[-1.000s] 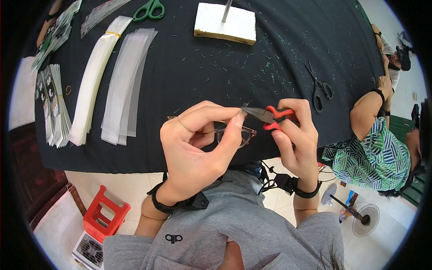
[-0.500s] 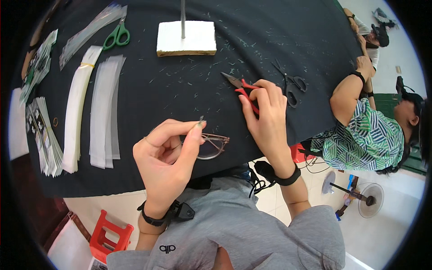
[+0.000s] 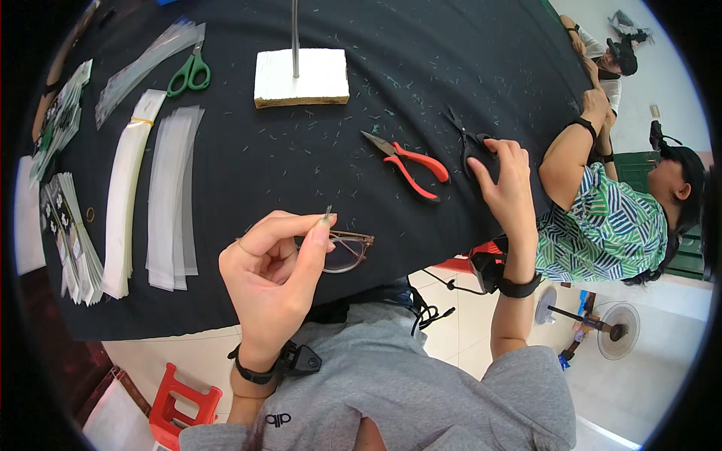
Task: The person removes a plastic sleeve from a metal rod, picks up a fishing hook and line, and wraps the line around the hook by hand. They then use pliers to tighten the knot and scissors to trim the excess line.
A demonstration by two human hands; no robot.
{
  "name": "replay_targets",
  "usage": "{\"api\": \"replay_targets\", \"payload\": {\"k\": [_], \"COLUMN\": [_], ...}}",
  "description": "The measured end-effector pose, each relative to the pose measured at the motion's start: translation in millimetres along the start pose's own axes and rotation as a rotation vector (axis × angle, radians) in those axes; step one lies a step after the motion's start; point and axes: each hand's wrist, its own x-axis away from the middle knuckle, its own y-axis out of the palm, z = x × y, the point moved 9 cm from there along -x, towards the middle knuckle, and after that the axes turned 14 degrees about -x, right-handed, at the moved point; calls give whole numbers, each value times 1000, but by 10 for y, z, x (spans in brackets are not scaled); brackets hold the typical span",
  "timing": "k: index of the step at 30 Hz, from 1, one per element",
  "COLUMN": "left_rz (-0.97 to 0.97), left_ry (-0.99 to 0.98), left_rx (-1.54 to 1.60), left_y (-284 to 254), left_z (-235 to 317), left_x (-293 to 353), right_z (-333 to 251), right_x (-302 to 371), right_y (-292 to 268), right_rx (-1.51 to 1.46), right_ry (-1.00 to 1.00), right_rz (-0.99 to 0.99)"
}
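My left hand (image 3: 274, 278) is closed in a pinch, and a tiny thin piece (image 3: 329, 211), greyish green, pokes up from between thumb and forefinger. A pair of glasses (image 3: 347, 255) with a thin metal frame shows just beside and below that pinch; my fingers cover part of it, and I cannot tell whether they touch it. My right hand (image 3: 511, 180) has its thumb and fingertips around the handles of small black scissors (image 3: 462, 135), which lie on the dark cloth. To their left, the red-handled pliers (image 3: 410, 165) lie with handles apart, untouched.
A white block (image 3: 301, 79) with an upright metal rod stands at the far middle. Green-handled scissors (image 3: 189, 75), clear strips (image 3: 173, 203), a banded white bundle (image 3: 129, 195) and patterned packets (image 3: 71, 237) lie leftward. Small clippings dot the cloth (image 3: 248, 165). Another person (image 3: 602, 218) sits at right.
My right hand has let go of the red pliers and moved right onto the black scissors. The left hand keeps its pinch. The whole view has shifted slightly.
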Motion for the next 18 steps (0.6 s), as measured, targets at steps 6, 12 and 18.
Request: {"api": "replay_targets", "payload": {"k": [6, 12, 18], "left_rz": [-7, -6, -3], "left_ry": [8, 12, -28], "left_rx": [0, 49, 102], "left_y": [-11, -31, -39], "left_z": [1, -2, -26], "left_x": [5, -19, -10], "right_z": [-5, -31, -55], "right_x": [29, 27, 15], "right_y": [28, -91, -88], "right_rx": [55, -27, -653], "right_ry": [60, 94, 182], "right_rz": [-28, 89, 146]}}
